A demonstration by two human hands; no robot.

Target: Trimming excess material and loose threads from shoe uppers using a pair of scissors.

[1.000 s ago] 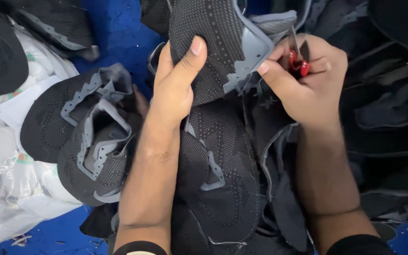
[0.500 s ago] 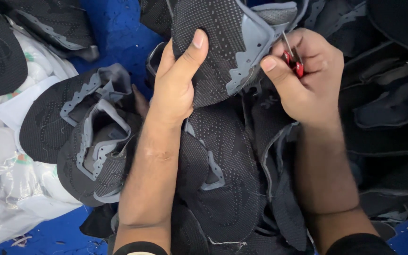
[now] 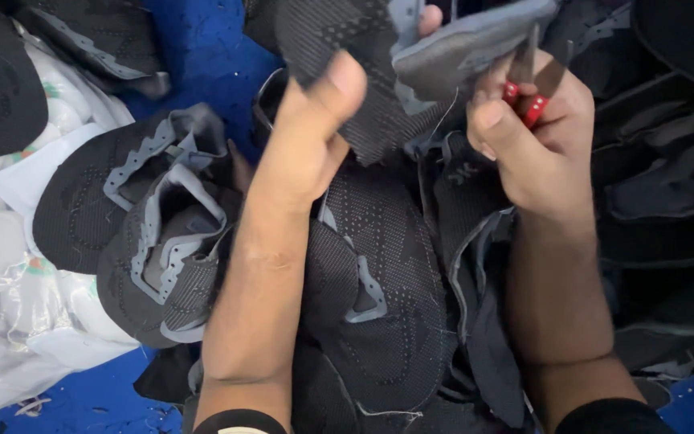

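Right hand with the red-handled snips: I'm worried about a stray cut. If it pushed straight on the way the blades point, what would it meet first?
Most likely the grey edge panel of the black knit shoe upper that the left hand holds up; depth is unclear.

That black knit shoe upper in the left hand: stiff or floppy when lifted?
Probably floppy: the shoe upper bends over the left hand where the thumb pinches it. Likely light, since a pinch holds it up. The textured knit looks grippy rather than slippery. The right hand grips red-handled snips.
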